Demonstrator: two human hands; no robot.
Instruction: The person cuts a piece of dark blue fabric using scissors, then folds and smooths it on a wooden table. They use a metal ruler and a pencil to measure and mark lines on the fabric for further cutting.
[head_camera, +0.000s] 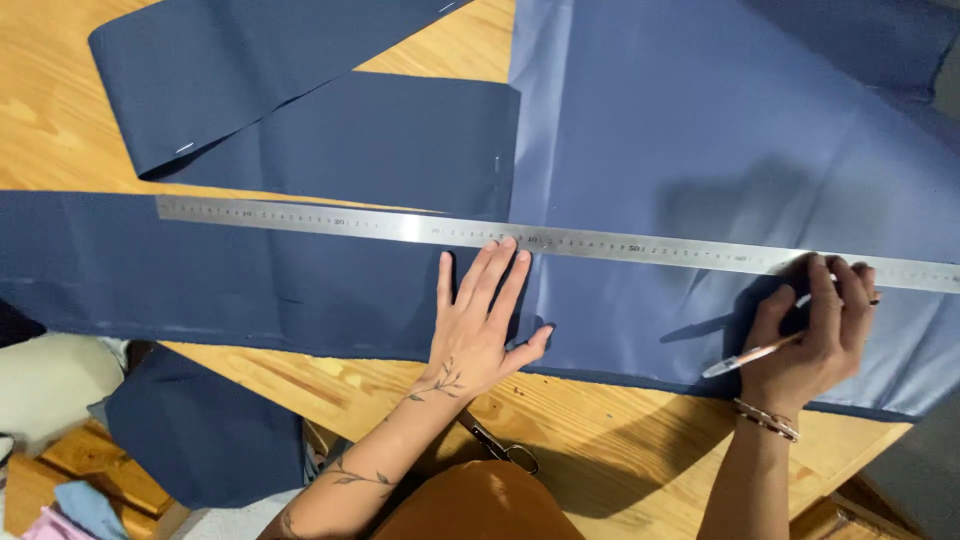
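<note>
Left hand (483, 325) pins ruler (560, 240); right hand (815, 330) grips pen (745, 357)

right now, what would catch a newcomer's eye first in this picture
A long steel ruler runs across the whole scene, lying over dark blue cloth spread on a wooden table. The left hand lies flat on the cloth, fingertips pinning the ruler near its middle. At the right, the right hand holds a pen against the ruler's edge.
</note>
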